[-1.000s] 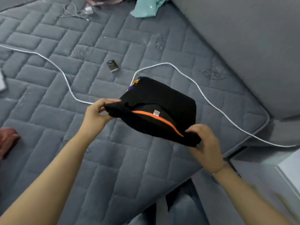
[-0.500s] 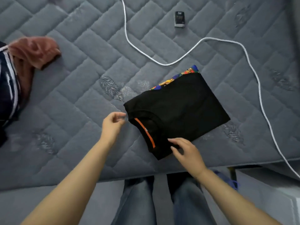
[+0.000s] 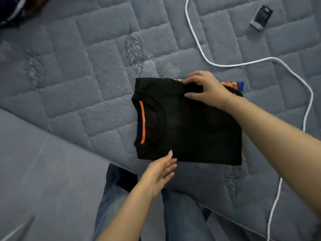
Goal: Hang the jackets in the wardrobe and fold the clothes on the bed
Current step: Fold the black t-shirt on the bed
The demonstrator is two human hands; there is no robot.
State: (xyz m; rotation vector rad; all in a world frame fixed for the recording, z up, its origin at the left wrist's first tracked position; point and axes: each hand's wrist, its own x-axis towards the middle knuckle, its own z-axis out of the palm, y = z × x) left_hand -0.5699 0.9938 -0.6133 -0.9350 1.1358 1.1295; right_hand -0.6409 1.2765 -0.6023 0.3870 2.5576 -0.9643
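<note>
A folded black T-shirt (image 3: pixel 199 129) with an orange strip inside the collar lies flat on the grey quilted mattress (image 3: pixel 78 87), close to its near edge. A colourful print peeks out along the shirt's far edge. My right hand (image 3: pixel 206 89) reaches in from the right and pinches a fold of black cloth at that far edge, between thumb and fingers. My left hand (image 3: pixel 159 173) lies at the near edge with its fingers straight, the fingertips touching the shirt's hem.
A white cable (image 3: pixel 196 49) loops across the mattress behind and to the right of the shirt. A small dark packet (image 3: pixel 261 18) lies at the far right. Dark striped clothing (image 3: pixel 12 13) sits in the top left corner. My jeans-clad legs stand against the bed's padded side (image 3: pixel 43 171).
The shirt went from held in the air to lying flat on the mattress. My right hand moved from the near corner to the far edge; my left hand moved to the near hem.
</note>
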